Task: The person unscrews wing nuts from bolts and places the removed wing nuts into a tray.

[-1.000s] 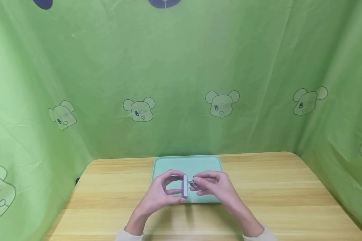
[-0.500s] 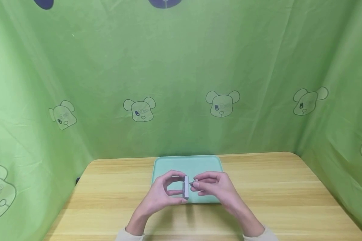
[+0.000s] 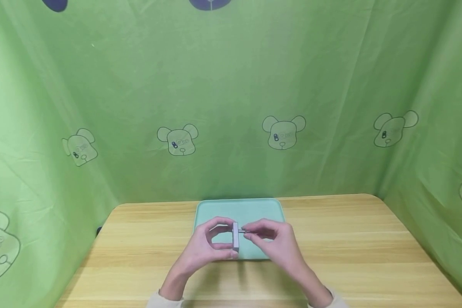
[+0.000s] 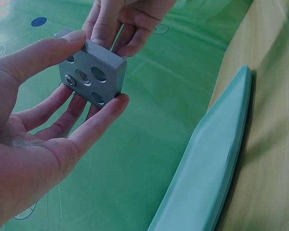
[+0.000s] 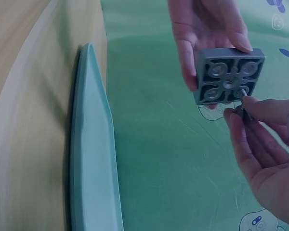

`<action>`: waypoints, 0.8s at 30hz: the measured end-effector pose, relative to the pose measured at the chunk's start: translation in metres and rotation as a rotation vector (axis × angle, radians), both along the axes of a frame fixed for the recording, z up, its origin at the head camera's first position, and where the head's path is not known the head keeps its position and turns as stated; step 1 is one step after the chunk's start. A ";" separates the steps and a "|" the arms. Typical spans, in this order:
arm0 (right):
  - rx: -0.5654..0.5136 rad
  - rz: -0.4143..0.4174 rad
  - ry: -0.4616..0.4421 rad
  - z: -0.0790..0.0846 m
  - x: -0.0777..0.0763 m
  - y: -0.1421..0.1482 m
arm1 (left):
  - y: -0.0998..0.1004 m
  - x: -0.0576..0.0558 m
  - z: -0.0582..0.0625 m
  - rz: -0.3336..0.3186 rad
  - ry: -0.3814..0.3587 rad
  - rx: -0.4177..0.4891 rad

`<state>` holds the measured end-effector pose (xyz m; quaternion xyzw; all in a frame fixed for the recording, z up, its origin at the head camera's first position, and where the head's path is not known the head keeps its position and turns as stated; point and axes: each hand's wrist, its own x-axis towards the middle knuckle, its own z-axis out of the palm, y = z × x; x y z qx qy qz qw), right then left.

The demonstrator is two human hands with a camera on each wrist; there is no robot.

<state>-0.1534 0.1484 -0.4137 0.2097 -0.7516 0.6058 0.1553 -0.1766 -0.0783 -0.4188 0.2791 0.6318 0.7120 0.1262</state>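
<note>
Square metal block (image 5: 229, 75): upright between our hands.
Mint tray (image 3: 240, 207): lower than the block, on the wooden table (image 3: 342, 244).
Left hand (image 3: 201, 247): we grip the block's edges, seemingly to leave its faces and holes reachable.
Right hand (image 3: 280, 242): we pinch a bolt (image 5: 244, 93), its shank aimed at the block's ribbed face; whether seated, we cannot tell.

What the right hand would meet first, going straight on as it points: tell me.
Probably the block: the right hand points at the block's ribbed face, with the screw at its fingertips along that line. Whether the screw touches the block is unclear.
</note>
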 end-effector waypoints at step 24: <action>0.223 -0.058 0.886 -0.007 -0.016 -0.005 | -0.006 -0.003 0.000 -0.035 -0.027 0.058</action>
